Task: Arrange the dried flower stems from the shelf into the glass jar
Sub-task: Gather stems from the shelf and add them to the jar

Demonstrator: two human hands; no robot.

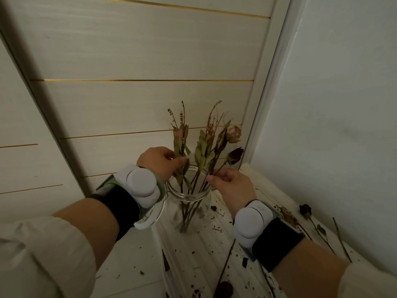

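A clear glass jar [189, 196] with a wire-clip lid hanging at its left stands on the white shelf [193, 250]. Several dried flower stems [206, 151] stand in it, among them a pale pink rose [233, 134] and a dark red rose [236, 155]. My left hand [160, 161] pinches a leafy stem just above the jar's left rim. My right hand [231, 186] pinches thin stems at the jar's right rim. Both wrists carry white devices on black bands.
More dried stems [318, 229] lie on the shelf at the right, beside the white wall [343, 125]. A long stem with a dark flower head [224, 274] lies near the front. Dry crumbs litter the shelf. A white panelled wall [139, 93] stands close behind.
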